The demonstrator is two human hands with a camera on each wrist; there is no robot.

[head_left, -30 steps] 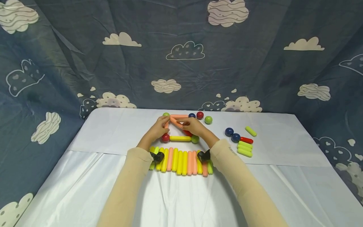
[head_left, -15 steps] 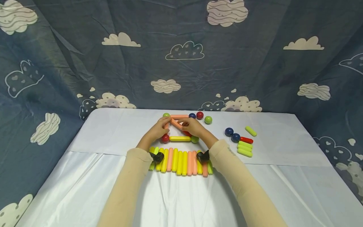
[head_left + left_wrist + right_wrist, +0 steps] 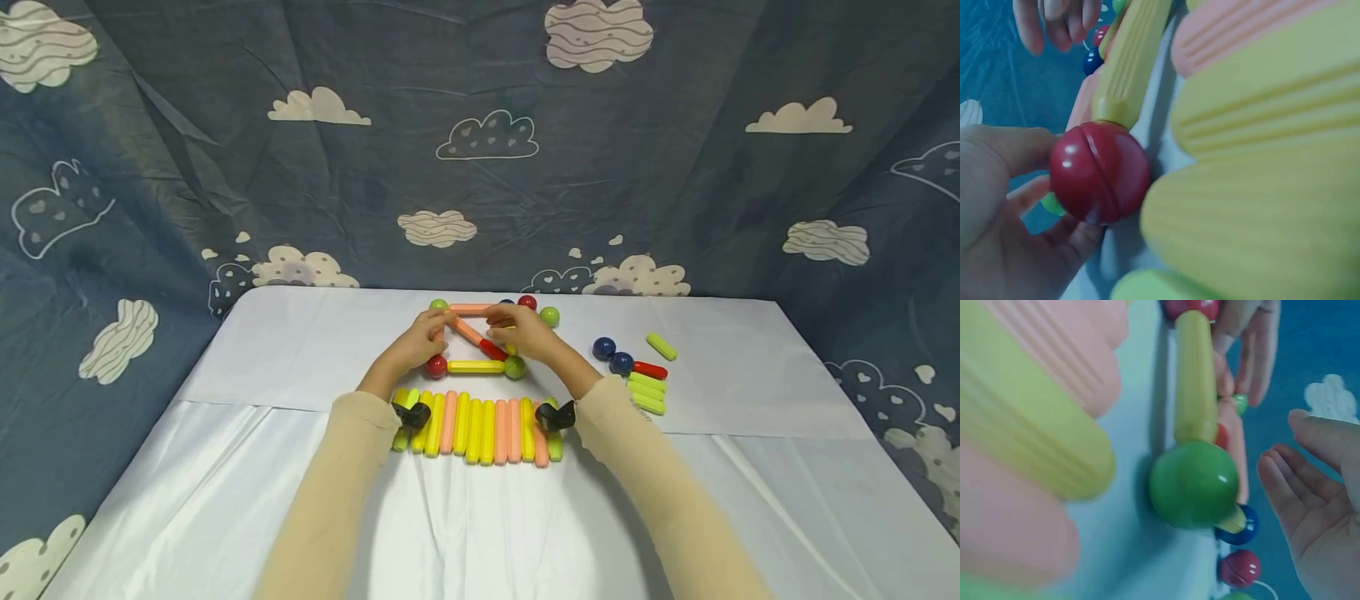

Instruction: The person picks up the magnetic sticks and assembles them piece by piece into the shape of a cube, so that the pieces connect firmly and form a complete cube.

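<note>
My left hand (image 3: 414, 343) grips the left side of a flat frame of toy building rods and balls, its thumb and fingers around a pink rod (image 3: 440, 333). In the left wrist view, a red ball (image 3: 1100, 172) sits beside the thumb, joined to a yellow rod (image 3: 1132, 62). Across the frame runs a diagonal of a pink rod (image 3: 467, 331) and a red rod (image 3: 492, 350), reaching the green ball (image 3: 514, 367) at the near right corner. My right hand (image 3: 525, 333) is over the right side; its thumb and fingers are apart with nothing between them in the right wrist view.
A row of yellow, pink and green rods (image 3: 476, 429) lies in front of the frame, under the wrists. Spare red (image 3: 527, 303) and green (image 3: 550, 317) balls sit at the back. To the right are two blue balls (image 3: 621, 362), a red rod (image 3: 650, 370) and several short green rods (image 3: 647, 393).
My right hand has let go of the diagonal pink rod and moved slightly up and right. The red rod and right-hand yellow rod now show more. The left hand has stayed in place.
</note>
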